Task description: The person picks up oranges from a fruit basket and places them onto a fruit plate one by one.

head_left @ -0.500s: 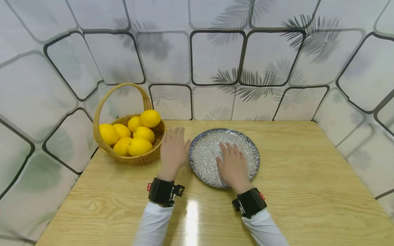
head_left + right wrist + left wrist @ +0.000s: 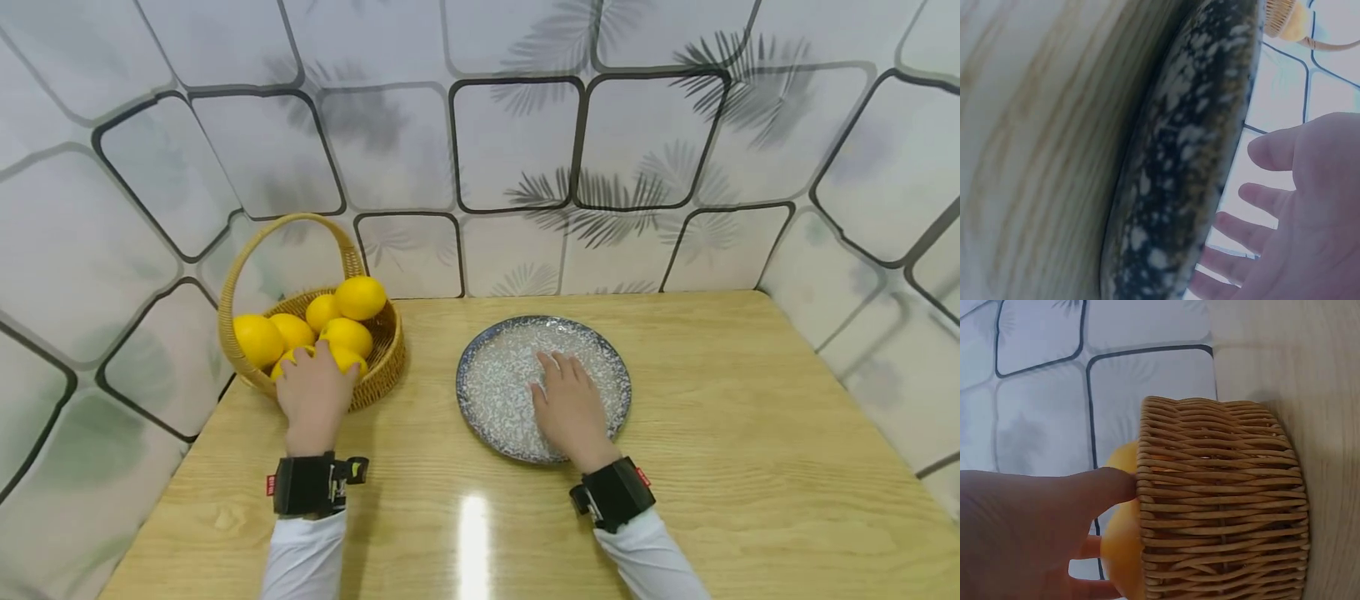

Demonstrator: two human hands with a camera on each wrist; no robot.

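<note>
A wicker basket [image 2: 386,367] with a tall arched handle holds several yellow lemons [image 2: 360,297]. My left hand [image 2: 315,396] reaches over the basket's front rim, its fingers spread over the front lemons. In the left wrist view the thumb [image 2: 1107,486] lies right at the woven rim, with a lemon [image 2: 1122,550] between it and the fingers, partly hidden behind the wicker. My right hand [image 2: 572,408] is over a round speckled grey plate [image 2: 498,383] with a dark blue rim. Its fingers are loosely extended, and nothing is held in it.
Both items stand on a light wooden table [image 2: 750,433], the basket at the back left and the plate near the middle. A patterned wall covering [image 2: 517,250] rises behind the table and along both sides. Black camera bands [image 2: 307,485] sit on both wrists.
My left hand has moved left, from the gap between basket and plate to over the lemons at the basket's front. The right hand stays over the plate. The head view has shifted slightly.
</note>
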